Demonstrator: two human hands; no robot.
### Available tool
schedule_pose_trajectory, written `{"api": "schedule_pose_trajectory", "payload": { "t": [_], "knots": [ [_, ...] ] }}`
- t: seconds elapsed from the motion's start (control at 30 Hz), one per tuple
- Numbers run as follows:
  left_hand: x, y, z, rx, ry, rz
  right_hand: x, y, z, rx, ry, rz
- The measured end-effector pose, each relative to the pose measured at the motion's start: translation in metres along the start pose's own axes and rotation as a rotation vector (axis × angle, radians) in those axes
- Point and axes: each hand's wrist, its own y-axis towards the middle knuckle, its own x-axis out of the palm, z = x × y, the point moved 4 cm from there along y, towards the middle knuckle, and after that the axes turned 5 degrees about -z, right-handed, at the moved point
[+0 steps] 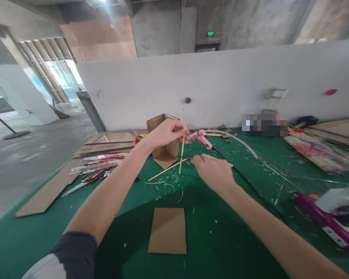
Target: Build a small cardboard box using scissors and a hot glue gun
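Note:
Between the fingertips of my left hand (174,131) is the top of a thin wooden stick (182,155), which hangs down nearly upright. My right hand (211,170) is just right of the stick, its fingers closed on a small dark tool, blurred, whose tip reaches toward the stick. A second wooden stick (165,171) lies slanted on the green table, among pale shavings. Behind my left hand stands an open cardboard box (165,155). A pink glue gun (203,140) lies beyond my hands, and a flat cardboard piece (168,231) rests nearer to me.
On the left of the green table (215,240) lie packaged sticks (97,166), cardboard sheets (46,190) and orange-handled scissors (137,139). A black cable crosses the right side, near a purple appliance (325,221). A white wall (163,89) stands behind.

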Motion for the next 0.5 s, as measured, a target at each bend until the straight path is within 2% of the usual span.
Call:
{"api": "schedule_pose_trajectory", "payload": {
  "t": [0.1, 0.17, 0.33, 0.4, 0.5],
  "knots": [
    [-0.001, -0.001, -0.002, -0.029, -0.049, 0.009, 0.009, -0.008, -0.005, -0.106, -0.003, -0.051],
    [-0.002, -0.002, -0.003, -0.032, -0.049, 0.014, 0.006, -0.007, -0.004, -0.097, -0.023, 0.011],
    [-0.001, 0.0, -0.003, 0.006, -0.014, 0.008, -0.016, 0.01, 0.004, -0.028, -0.065, 0.228],
    [-0.001, 0.001, -0.003, -0.007, -0.01, 0.017, -0.02, 0.014, 0.005, -0.009, -0.063, 0.254],
    [0.0, 0.002, -0.004, -0.026, -0.02, 0.033, -0.018, 0.013, 0.003, 0.015, -0.033, 0.222]
  ]
}}
